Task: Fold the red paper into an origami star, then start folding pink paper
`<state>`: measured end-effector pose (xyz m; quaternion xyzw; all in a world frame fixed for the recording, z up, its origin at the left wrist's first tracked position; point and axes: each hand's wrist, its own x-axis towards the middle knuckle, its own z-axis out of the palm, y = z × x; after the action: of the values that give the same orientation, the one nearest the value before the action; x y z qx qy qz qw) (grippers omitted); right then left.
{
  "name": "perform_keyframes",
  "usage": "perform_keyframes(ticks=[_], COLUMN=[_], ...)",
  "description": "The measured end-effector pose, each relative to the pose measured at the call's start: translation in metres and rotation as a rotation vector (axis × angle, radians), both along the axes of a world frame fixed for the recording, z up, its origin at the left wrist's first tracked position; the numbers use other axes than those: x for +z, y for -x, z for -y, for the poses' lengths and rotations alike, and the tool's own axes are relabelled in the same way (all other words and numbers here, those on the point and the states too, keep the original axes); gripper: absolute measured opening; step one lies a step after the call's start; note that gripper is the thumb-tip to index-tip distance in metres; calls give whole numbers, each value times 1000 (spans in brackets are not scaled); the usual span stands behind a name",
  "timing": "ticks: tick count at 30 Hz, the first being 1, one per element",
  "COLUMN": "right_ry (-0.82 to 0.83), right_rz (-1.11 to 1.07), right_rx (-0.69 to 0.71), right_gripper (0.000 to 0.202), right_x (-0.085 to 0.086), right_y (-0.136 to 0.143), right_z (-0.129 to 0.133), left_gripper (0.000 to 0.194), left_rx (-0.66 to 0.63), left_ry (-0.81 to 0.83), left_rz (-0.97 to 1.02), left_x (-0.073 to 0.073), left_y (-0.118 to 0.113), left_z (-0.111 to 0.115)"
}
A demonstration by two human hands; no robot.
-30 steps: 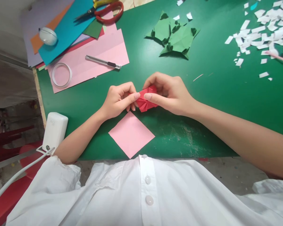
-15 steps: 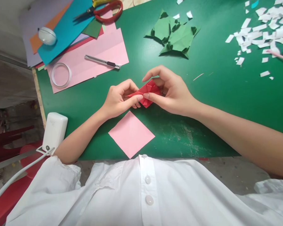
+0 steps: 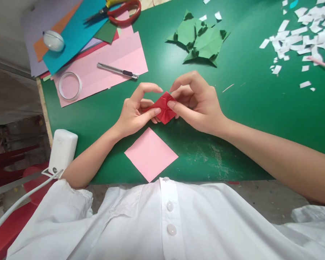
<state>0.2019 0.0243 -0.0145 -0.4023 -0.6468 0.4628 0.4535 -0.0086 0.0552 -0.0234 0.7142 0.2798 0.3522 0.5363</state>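
A small folded red paper [image 3: 165, 110] is held above the green table between my two hands. My left hand [image 3: 139, 110] pinches its left side, thumb on top and index finger arched above. At its right side, my right hand [image 3: 197, 103] grips the paper with the thumb pressed on the face and the other fingers curled behind, partly hidden. Just below my hands a pink paper square [image 3: 151, 155] lies flat, turned like a diamond.
Coloured sheets [image 3: 119, 50] at the upper left carry a cutter [image 3: 117, 70], tape roll [image 3: 70, 86], scissors [image 3: 124, 13] and white mouse-like object [image 3: 53, 40]. Folded green papers [image 3: 199, 39] lie beyond my hands, white scraps [image 3: 300, 39] upper right, a white power bank [image 3: 63, 150] left.
The red paper has turned and shows more of its face. My left index finger has lifted and arched, and my right hand has shifted slightly, its thumb now higher on the paper.
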Motion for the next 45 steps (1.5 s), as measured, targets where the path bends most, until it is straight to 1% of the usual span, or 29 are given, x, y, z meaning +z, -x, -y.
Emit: perform_keyframes(ticks=[2,4,9,14,23,36,45], right_ry=[-37,-53,30,74,41,10,33], right_rz=[32,60,74,88,114,135,154], right_rx=[-29,-59,-93,-78,-82,-66,-51], right_gripper=[7,4,8,9,6,6,9], right_x=[-1,-1,2,6,4,4,4], right_y=[1,1,0,1,1,1,0], right_z=[0,1,2,3,2,1,1], left_gripper=[42,43,41,40,37,35,34], left_rx=[3,3,9,8,12,38,41], left_ry=[-8,-16,1,36,6,47,44], left_rz=[-25,-31,-20,-42,-79,-80,-95], left_x=[0,1,5,8,8,9,9], left_y=[0,0,0,1,0,0,0], left_z=[-1,-1,-1,0,-1,1,0])
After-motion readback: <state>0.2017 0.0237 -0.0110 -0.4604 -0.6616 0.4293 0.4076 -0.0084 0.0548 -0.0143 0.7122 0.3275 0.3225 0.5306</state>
